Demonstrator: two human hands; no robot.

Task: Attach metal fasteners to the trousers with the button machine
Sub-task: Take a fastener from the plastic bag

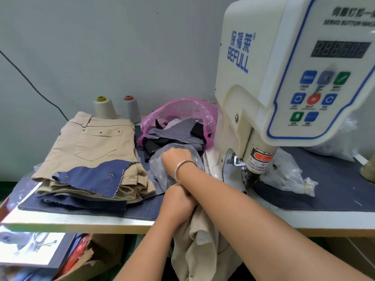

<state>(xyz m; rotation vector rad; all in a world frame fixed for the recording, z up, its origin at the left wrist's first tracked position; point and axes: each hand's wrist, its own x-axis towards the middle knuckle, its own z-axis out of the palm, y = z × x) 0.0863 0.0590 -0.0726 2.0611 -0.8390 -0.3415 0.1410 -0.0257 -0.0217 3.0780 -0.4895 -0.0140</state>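
Beige trousers [199, 240] hang over the table's front edge. My left hand [178, 201] grips their top at the edge, partly hidden under my right forearm. My right hand [175, 158], with a metal bangle at the wrist, reaches into a crumpled clear plastic bag [160, 175] left of the button machine [284, 78]. Its fingers are curled down into the bag and hidden, and no fasteners show. The machine's press head [251, 178] stands just right of that hand.
A stack of folded beige trousers [95, 142] with a denim scrap [91, 179] on top lies at the left of the table [81, 222]. Behind are two thread cones [103, 107] and a pink bag of fabric scraps [182, 112]. Another clear bag [288, 175] lies right of the press.
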